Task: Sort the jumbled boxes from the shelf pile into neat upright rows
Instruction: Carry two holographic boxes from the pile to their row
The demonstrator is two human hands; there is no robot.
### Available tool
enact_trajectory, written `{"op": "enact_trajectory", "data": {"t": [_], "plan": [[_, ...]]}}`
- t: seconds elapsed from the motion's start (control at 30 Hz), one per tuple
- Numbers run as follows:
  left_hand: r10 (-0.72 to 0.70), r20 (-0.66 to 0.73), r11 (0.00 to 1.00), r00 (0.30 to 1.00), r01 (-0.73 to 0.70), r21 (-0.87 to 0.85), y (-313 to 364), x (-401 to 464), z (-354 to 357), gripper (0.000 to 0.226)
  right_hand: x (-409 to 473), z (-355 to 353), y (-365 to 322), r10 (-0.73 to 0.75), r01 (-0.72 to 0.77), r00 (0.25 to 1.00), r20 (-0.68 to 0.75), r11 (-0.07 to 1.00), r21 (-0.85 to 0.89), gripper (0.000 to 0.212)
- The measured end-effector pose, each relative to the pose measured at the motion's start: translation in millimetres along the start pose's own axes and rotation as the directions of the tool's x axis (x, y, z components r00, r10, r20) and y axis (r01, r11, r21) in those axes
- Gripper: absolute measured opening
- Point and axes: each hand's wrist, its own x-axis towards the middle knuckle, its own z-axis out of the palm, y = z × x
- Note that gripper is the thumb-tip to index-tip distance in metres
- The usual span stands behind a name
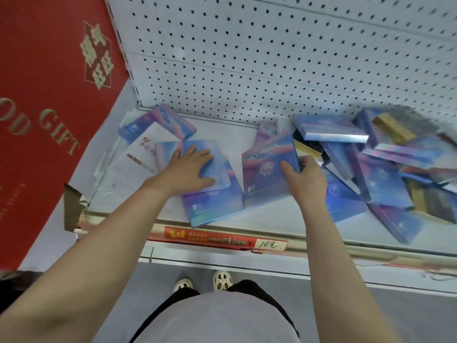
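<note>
Flat blue and purple boxes lie on a white shelf (138,177). My left hand (190,169) rests palm down on a box (217,154) that tops a small stack (212,206) at the shelf's middle. My right hand (306,179) grips the right edge of a tilted box marked SYHINX (264,174), thumb on its face. To the right a jumbled pile (385,169) of several such boxes lies at all angles, some with gold sides. One more box (173,121) leans in the back left corner.
A white pegboard wall (272,58) backs the shelf. A large red gift box (44,107) stands at the left. White papers (138,154) lie on the shelf's left part. A red price strip (222,240) runs along the front edge. My feet show below.
</note>
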Motion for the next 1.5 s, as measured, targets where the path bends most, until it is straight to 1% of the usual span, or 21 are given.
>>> {"op": "enact_trajectory", "data": {"t": [0.1,0.2,0.27,0.33,0.4,0.47,0.57,0.6,0.67,0.73,0.8,0.83,0.93,1.03,1.07,1.13,1.17,1.23,1.3,1.4,1.5], "plan": [[0.104,0.02,0.985,0.994,-0.106,0.133,16,-3,15,0.093,-4,-2,3,-0.046,0.045,0.999,-0.024,0.998,-0.047,0.038],[0.214,0.073,0.943,0.974,-0.226,0.244,29,-9,16,0.08,-9,2,-4,-0.126,0.124,0.991,-0.033,0.99,-0.062,0.034],[0.236,0.114,0.915,0.965,-0.26,0.308,35,-15,9,0.074,-9,5,-13,-0.161,0.161,0.987,-0.008,0.986,-0.046,0.033],[0.239,0.16,0.893,0.958,-0.281,0.351,34,-21,-1,0.078,-4,5,-18,-0.147,0.15,0.988,0.053,0.986,-0.065,0.035],[0.229,0.147,0.904,0.962,-0.266,0.333,27,-30,-6,0.077,5,5,-18,-0.11,0.12,0.987,0.119,0.99,-0.075,0.034],[0.193,0.058,0.957,0.979,-0.201,0.209,19,-38,-8,0.063,13,5,-17,-0.067,0.079,0.984,0.167,0.995,-0.062,0.032],[0.079,-0.137,0.997,0.987,-0.081,-0.009,4,-48,3,0.043,17,6,-16,-0.049,0.058,0.979,0.198,0.997,-0.041,0.031],[0.037,-0.226,0.998,0.973,-0.047,-0.039,-1,-51,10,0.036,17,7,-16,-0.052,0.059,0.979,0.197,0.998,-0.029,0.032],[-0.104,-0.422,0.994,0.9,0.081,-0.071,-7,-56,27,0.026,17,6,-18,-0.051,0.054,0.979,0.195,0.998,-0.009,0.037],[-0.348,-0.508,0.936,0.788,0.321,-0.145,-10,-60,39,0.05,18,6,-18,-0.05,0.051,0.98,0.195,0.999,0.003,0.041],[-0.558,-0.45,0.83,0.698,0.478,-0.288,-9,-63,43,0.082,20,7,-20,-0.058,0.057,0.978,0.201,0.998,0.012,0.041],[-0.624,-0.382,0.778,0.682,0.497,-0.385,-8,-64,41,0.096,21,8,-21,-0.065,0.066,0.976,0.206,0.998,0.005,0.041],[-0.689,-0.228,0.626,0.688,0.405,-0.666,-2,-59,30,0.116,25,11,-25,-0.097,0.103,0.97,0.224,0.994,-0.018,0.042],[-0.72,-0.162,0.501,0.675,0.344,-0.795,-2,-49,21,0.117,27,11,-25,-0.115,0.121,0.965,0.235,0.993,-0.013,0.038],[-0.733,-0.161,0.445,0.66,0.287,-0.848,-3,-48,19,0.111,26,10,-23,-0.119,0.121,0.966,0.229,0.993,0.005,0.035],[-0.739,-0.18,0.344,0.649,0.134,-0.929,0,-46,15,0.083,23,7,-18,-0.124,0.117,0.973,0.193,0.992,0.047,0.03],[-0.736,-0.202,0.328,0.646,0.08,-0.941,3,-45,14,0.068,20,5,-15,-0.125,0.116,0.979,0.163,0.991,0.062,0.03],[-0.726,-0.258,0.345,0.637,0.012,-0.939,10,-44,8,0.044,13,-1,-9,-0.126,0.118,0.987,0.103,0.989,0.087,0.031],[-0.692,-0.289,0.306,0.662,-0.094,-0.947,17,-43,3,0.023,4,-7,-1,-0.12,0.113,0.992,0.046,0.985,0.129,0.032],[-0.646,-0.3,0.212,0.702,-0.212,-0.954,23,-40,-2,0.01,-12,-18,17,-0.086,0.092,0.996,-0.036,0.975,0.203,0.033],[-0.599,-0.317,0.172,0.736,-0.268,-0.948,34,-35,-3,0.017,-33,-29,40,0.009,0.014,0.997,-0.07,0.948,0.318,0.032]]}}
